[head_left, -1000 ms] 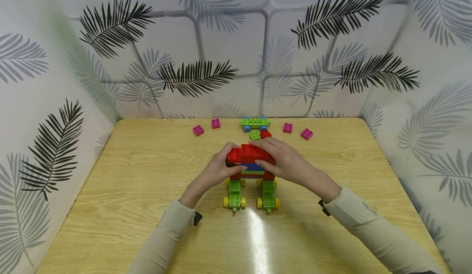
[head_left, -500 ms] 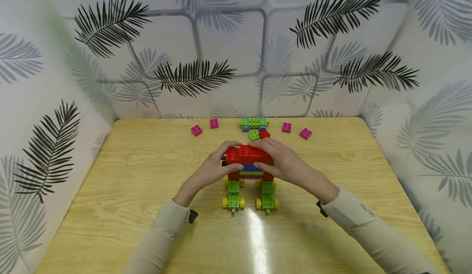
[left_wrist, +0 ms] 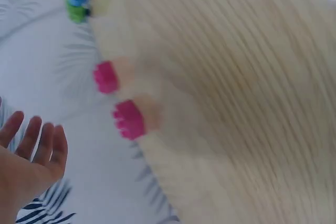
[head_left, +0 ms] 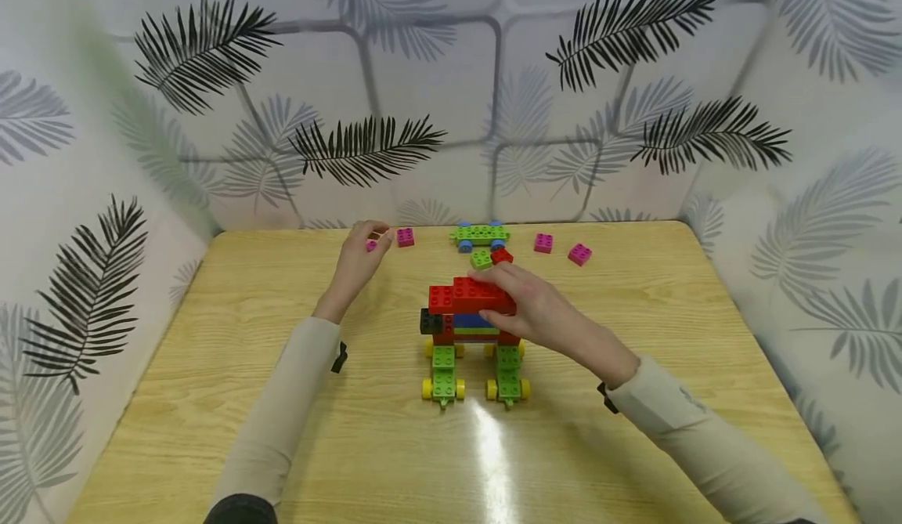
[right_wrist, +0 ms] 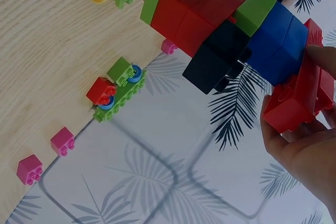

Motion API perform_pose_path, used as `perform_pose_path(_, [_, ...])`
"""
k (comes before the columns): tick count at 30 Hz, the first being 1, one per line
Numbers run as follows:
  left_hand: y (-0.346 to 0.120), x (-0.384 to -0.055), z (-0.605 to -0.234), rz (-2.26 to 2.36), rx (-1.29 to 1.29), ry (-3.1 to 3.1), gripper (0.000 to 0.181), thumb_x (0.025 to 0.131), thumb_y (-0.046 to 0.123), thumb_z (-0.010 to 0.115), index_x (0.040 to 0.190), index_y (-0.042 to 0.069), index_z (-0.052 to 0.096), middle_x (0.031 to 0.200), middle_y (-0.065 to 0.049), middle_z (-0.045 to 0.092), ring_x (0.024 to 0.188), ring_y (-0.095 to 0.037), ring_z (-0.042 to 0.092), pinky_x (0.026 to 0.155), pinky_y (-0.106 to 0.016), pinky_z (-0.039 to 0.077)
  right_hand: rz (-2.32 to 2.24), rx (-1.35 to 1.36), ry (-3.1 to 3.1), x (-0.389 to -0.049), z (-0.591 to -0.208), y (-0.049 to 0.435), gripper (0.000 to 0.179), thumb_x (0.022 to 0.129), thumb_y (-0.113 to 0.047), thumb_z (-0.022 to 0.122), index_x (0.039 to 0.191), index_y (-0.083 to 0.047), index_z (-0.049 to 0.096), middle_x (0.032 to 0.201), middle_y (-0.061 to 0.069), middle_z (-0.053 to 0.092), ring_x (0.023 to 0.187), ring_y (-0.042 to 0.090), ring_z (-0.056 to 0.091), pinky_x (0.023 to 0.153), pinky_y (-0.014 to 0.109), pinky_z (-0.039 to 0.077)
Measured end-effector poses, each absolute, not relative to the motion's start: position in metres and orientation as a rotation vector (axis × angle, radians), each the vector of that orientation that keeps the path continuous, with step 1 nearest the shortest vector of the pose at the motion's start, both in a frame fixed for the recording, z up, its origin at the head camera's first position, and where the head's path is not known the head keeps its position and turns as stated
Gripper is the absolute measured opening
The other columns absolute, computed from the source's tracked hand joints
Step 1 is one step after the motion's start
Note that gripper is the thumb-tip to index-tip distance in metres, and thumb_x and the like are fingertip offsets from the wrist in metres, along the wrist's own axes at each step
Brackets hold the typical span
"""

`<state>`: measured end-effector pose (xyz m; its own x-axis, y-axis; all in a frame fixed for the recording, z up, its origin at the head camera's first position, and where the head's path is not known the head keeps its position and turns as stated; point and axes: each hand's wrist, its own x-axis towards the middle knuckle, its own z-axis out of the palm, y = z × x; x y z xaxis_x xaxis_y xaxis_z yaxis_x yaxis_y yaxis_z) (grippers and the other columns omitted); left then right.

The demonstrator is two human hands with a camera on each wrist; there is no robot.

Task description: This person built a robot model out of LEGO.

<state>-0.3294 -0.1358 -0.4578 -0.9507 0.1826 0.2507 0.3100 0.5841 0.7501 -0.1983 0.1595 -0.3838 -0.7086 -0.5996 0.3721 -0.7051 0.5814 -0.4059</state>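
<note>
At the far left of the table my left hand point(head_left: 358, 262) hovers over a pink brick point(head_left: 371, 246), which it partly covers. In the left wrist view the fingers of that hand point(left_wrist: 34, 163) are apart from the pink brick point(left_wrist: 129, 120) and hold nothing. Centre table stands a model of stacked toy bricks on green wheeled bases point(head_left: 444, 381), with blue bricks point(right_wrist: 275, 43) and black bricks point(head_left: 431, 321) in its body. My right hand point(head_left: 543, 312) grips the red brick point(head_left: 479, 294) on top, thumb on the near side. Its far fingers are partly hidden.
Along the back edge lie another pink brick point(head_left: 405, 236), a green wheeled base point(head_left: 481, 234) with blue wheels, and two pink bricks point(head_left: 543, 243) to the right. A small green brick point(head_left: 481, 260) and a red one point(head_left: 502, 257) lie behind the model. A patterned wall borders the table.
My left hand has let go of the model's left end and moved up and left to the pink bricks, uncovering the black bricks. My right hand keeps its grip on the model.
</note>
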Motion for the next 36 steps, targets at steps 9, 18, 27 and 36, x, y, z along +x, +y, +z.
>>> perform_pose_path(9, [-0.149, -0.353, -0.496, -0.881, -0.101, -2.989, 0.05, 0.098, 0.024, 0.055, 0.144, 0.007, 0.041, 0.147, -0.02, 0.029, 0.131, -0.044, 0.028, 0.096, -0.062, 0.035, 0.821, 1.093, -2.599, -0.197, -0.392, 0.154, 0.048, 0.082, -0.014, 0.077, 0.126, -0.007, 0.058, 0.11, 0.007, 0.06, 0.091, 0.018, 0.059, 0.081, 0.032, 0.054])
perform_pose_path(18, [-0.154, -0.356, -0.503, -0.799, -0.133, -3.122, 0.06, 0.097, 0.024, 0.058, 0.15, 0.01, 0.033, 0.143, -0.025, 0.032, 0.128, -0.045, 0.033, 0.097, -0.062, 0.034, 0.846, 1.061, -2.624, -0.196, -0.391, 0.15, 0.049, 0.083, -0.014, 0.076, 0.127, -0.008, 0.057, 0.111, 0.006, 0.06, 0.093, 0.018, 0.059, 0.083, 0.034, 0.054])
perform_pose_path(27, [-0.157, -0.356, -0.507, -0.771, -0.222, -3.063, 0.036, 0.097, 0.01, 0.055, 0.131, -0.001, 0.052, 0.124, -0.026, 0.048, 0.113, -0.041, 0.044, 0.094, -0.051, 0.042, 0.872, 1.049, -2.609, -0.197, -0.392, 0.152, 0.049, 0.083, -0.014, 0.076, 0.128, -0.009, 0.056, 0.109, 0.006, 0.059, 0.09, 0.017, 0.058, 0.079, 0.033, 0.054])
perform_pose_path(36, [-0.148, -0.346, -0.502, -1.017, -0.399, -2.947, 0.042, 0.091, 0.004, 0.062, 0.13, -0.007, 0.051, 0.124, -0.025, 0.054, 0.113, -0.038, 0.053, 0.098, -0.047, 0.043, 0.848, 0.999, -2.655, -0.196, -0.392, 0.159, 0.051, 0.083, -0.015, 0.076, 0.13, -0.011, 0.055, 0.113, 0.007, 0.06, 0.092, 0.019, 0.059, 0.079, 0.035, 0.055])
